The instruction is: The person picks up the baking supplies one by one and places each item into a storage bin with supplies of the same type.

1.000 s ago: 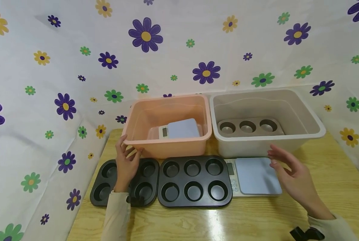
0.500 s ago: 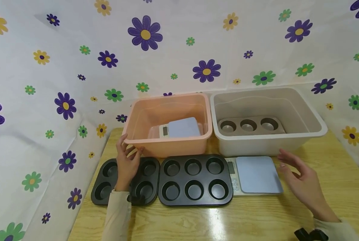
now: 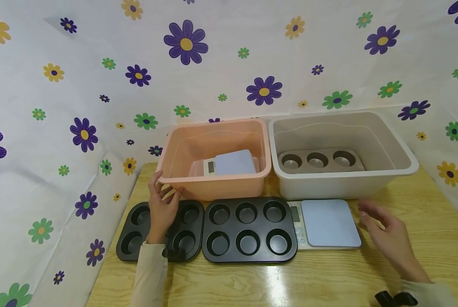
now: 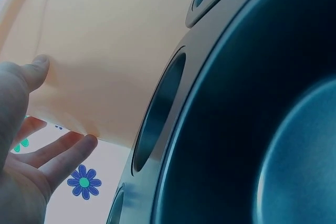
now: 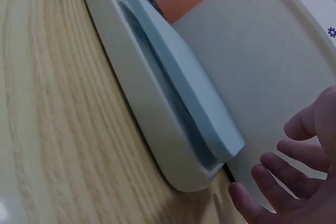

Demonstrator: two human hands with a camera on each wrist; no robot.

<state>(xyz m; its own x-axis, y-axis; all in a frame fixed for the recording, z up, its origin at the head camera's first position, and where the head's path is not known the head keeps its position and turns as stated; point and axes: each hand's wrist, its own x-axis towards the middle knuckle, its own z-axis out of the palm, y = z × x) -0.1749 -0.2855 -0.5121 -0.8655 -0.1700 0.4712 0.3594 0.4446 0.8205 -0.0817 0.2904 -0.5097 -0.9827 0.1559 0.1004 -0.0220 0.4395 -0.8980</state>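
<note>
My left hand [image 3: 162, 213] rests at the front left corner of the peach bin [image 3: 213, 187]. Its thumb touches the front wall and its relaxed fingers are at the side wall, as the left wrist view shows. Under that forearm lies a black muffin tin [image 3: 132, 245], partly hidden. A second black muffin tin [image 3: 232, 231] sits to its right. Beside that is a kitchen scale [image 3: 330, 224] with a blue-grey platform. Just right of the scale, my right hand [image 3: 392, 238] hovers with loosely bent fingers and holds nothing; the right wrist view shows them apart from the scale [image 5: 178, 82].
Inside the peach bin is another kitchen scale [image 3: 234, 163]. The off-white bin [image 3: 344, 185] to its right contains a brown muffin tin [image 3: 321, 161]. Both bins stand against the flowered cloth backdrop [image 3: 221, 64] on the wooden table [image 3: 229, 285].
My right hand has moved right, away from over the scale's edge, and dipped a little at the fingers. My left hand stays at the peach bin's corner.
</note>
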